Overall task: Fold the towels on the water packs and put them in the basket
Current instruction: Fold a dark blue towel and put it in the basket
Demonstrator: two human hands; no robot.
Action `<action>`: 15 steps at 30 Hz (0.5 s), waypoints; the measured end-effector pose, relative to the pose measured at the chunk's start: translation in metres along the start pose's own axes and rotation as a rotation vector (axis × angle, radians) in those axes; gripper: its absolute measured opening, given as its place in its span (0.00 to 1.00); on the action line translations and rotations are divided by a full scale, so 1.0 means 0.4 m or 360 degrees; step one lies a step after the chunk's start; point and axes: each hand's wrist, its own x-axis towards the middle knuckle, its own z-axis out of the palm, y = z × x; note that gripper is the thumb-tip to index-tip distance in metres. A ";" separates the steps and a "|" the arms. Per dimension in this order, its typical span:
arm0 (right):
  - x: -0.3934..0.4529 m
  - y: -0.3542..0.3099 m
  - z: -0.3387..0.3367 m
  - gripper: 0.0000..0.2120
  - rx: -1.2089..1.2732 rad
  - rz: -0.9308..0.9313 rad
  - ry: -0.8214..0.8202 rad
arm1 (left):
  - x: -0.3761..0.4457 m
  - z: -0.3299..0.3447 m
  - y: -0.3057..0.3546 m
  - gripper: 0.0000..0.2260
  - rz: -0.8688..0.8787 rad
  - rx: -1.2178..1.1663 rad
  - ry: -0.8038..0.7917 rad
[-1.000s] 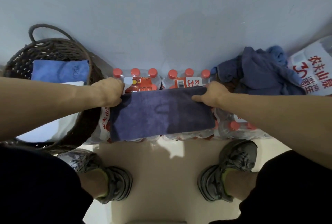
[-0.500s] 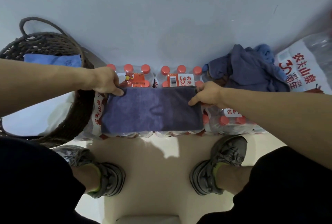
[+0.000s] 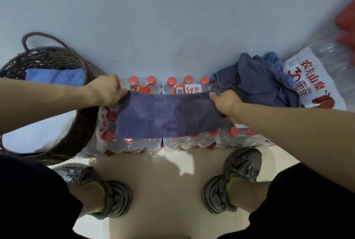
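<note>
Hands are gripping: left hand (image 3: pixel 107 93) and right hand (image 3: pixel 224 102) pinching the half-folded purple towel (image 3: pixel 167 116) at the water packs' (image 3: pixel 134 144) far edge; one blue towel (image 3: pixel 55 77) apparently lying in the basket (image 3: pixel 80 123), pile (image 3: pixel 265 81) waiting.

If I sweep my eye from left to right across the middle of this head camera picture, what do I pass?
Woven basket with a light blue towel inside → left hand → dark purple towel stretched over the water packs → right hand → heap of unfolded towels → another water pack.

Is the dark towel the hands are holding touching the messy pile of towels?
Cannot tell. In the head view the right hand covers the dark towel end nearest the messy pile of towels, hiding any contact or gap.
</note>
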 end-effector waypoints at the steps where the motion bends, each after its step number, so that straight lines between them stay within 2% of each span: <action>1: -0.002 0.003 -0.001 0.20 0.0086 0.0081 -0.0045 | -0.006 -0.001 0.011 0.17 0.0050 0.0129 0.0070; 3: -0.018 0.012 0.001 0.24 0.0184 0.0231 -0.0220 | -0.017 0.011 0.053 0.17 0.0163 0.0206 0.0176; 5: -0.024 0.028 0.002 0.24 -0.0073 0.0177 -0.0293 | -0.037 0.048 0.126 0.17 0.0270 0.0185 0.0244; 8: -0.029 0.039 -0.003 0.13 -0.0303 0.0027 -0.0255 | -0.083 0.152 0.250 0.20 0.0374 0.0101 0.0254; 12: -0.031 0.048 -0.030 0.15 -0.0306 -0.0019 -0.0134 | -0.130 0.307 0.366 0.28 0.0475 0.0060 0.0209; 15: -0.040 0.065 -0.049 0.11 -0.0296 -0.0092 0.0059 | -0.138 0.380 0.405 0.28 0.0476 0.0122 0.0278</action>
